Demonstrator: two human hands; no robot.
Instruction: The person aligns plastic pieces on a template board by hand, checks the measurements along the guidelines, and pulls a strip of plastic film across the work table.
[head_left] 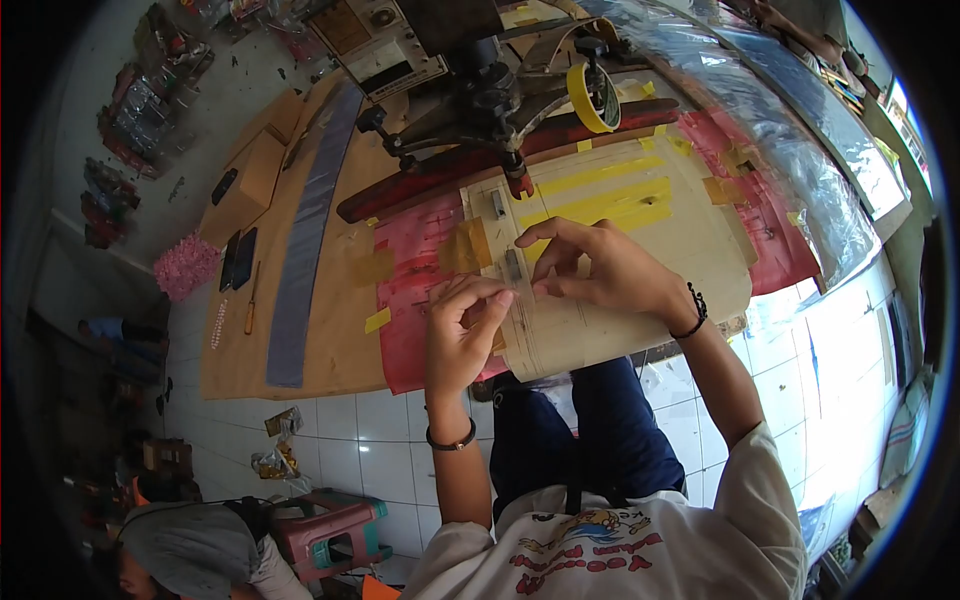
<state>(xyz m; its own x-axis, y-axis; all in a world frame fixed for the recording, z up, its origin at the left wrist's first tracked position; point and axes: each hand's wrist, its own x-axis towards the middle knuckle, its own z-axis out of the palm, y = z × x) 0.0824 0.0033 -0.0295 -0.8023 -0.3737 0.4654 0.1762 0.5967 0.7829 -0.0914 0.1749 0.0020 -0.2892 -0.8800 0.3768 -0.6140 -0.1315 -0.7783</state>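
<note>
While your left hand (465, 325) presses thumb to forefinger at eight o'clock on the tabletop's (340, 310) pale board (685, 250), your right hand (600, 260) curls above it, forefinger extended; whether either holds anything, I cannot tell.

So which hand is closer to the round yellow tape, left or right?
The person's right hand. It's on the near side of the yellow tape, almost straight below it in the picture. The left hand is lower and further left.

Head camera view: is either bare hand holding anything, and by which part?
It cannot be told: the left hand and right hand curl above the flat cream-coloured panel, but anything at their fingertips is too unclear.
</note>
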